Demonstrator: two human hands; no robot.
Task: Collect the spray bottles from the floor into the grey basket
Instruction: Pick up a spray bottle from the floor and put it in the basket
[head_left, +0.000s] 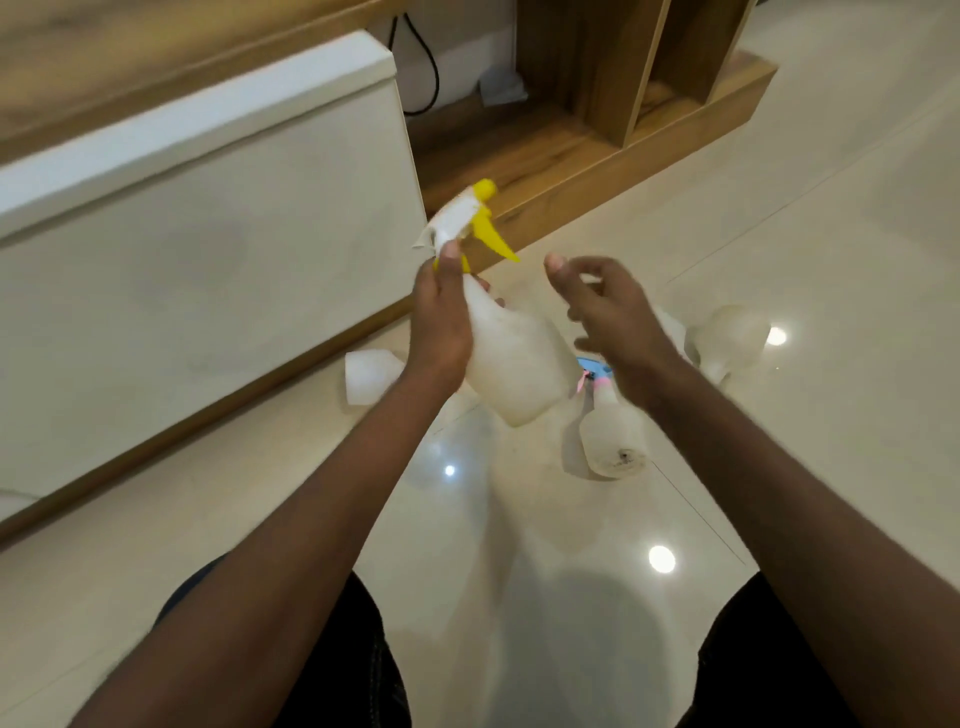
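Observation:
My left hand (439, 322) grips a translucent white spray bottle (514, 364) by its neck, held above the floor with its yellow trigger head (480, 218) pointing up and away. My right hand (605, 312) hovers just right of that bottle, fingers apart, holding nothing. On the floor below lies another white bottle with a pink head (610, 431). A third bottle (732, 332) lies further right, and a fourth (371, 382) lies to the left, partly behind my left wrist. No grey basket is in view.
A white cabinet front (208, 249) with a wooden plinth runs along the left. A low wooden shelf unit (597, 156) stands at the back, with a black cable behind it. Glossy pale floor tiles (831, 441) spread right. My knees sit at the bottom edge.

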